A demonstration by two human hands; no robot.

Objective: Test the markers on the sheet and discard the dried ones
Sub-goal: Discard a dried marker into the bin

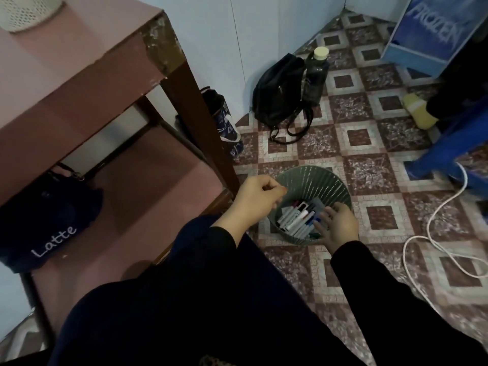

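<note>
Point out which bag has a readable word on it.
The dark bag on the table's lower shelf: white lettering reads Latte. The black backpack by the wall shows no word.

The right hand [338, 225] covers the near rim of the grey-green slatted plastic bin [317, 178] and the ends of the white-barrelled markers [298, 217] inside; whether it grips one cannot be told. The left hand [257, 196] has curled fingers, and whether they pinch anything is unclear. The markers' cap colours are too small to sort. The white perforated pot [26, 11] on the pink bench [66, 70] and the blue "FROZEN" box [427, 30] are cut off by the picture's edges.
</note>
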